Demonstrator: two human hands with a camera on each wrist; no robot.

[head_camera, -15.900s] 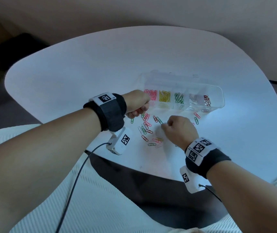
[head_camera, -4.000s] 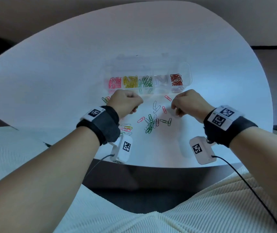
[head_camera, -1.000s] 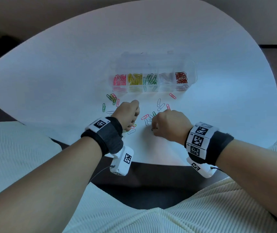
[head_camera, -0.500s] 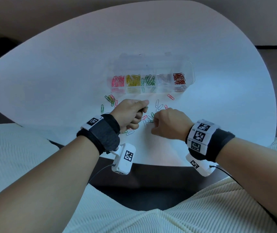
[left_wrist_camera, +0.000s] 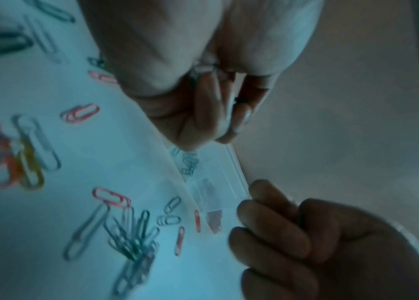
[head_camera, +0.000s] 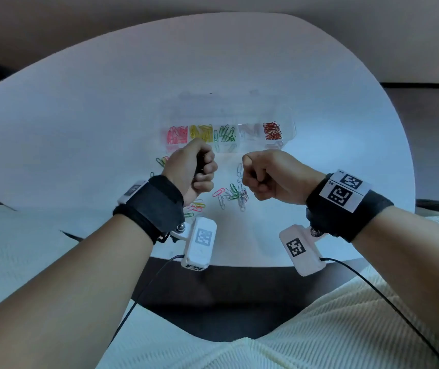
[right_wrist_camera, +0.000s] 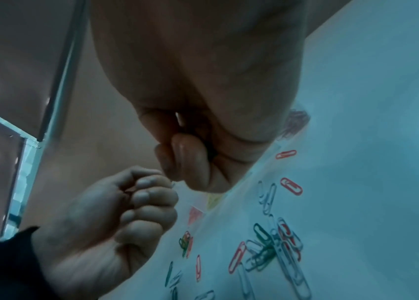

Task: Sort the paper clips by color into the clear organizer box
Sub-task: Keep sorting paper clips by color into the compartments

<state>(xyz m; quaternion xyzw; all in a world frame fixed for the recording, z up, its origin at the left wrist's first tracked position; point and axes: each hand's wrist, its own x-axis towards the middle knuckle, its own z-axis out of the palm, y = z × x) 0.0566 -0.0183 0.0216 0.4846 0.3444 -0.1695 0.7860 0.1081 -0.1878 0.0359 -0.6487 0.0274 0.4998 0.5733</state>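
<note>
The clear organizer box lies on the white table. Its cells hold, from left to right, pink, yellow, green, silver and red clips. My left hand is curled in a fist just in front of the yellow and green cells. In the left wrist view, paper clip wire shows inside the left hand's curled fingers. My right hand is a fist above the loose clip pile. Its thumb presses against the forefinger. A dark green sliver shows in the right hand's grip.
More loose clips lie under my left wrist and by the box's front left corner. A few silver clips lie between the hands. The table's near edge runs just behind the wrist cameras.
Both hands have lifted off the clip pile. The left moved forward to the box front. The right moved right and up, still in a fist.
</note>
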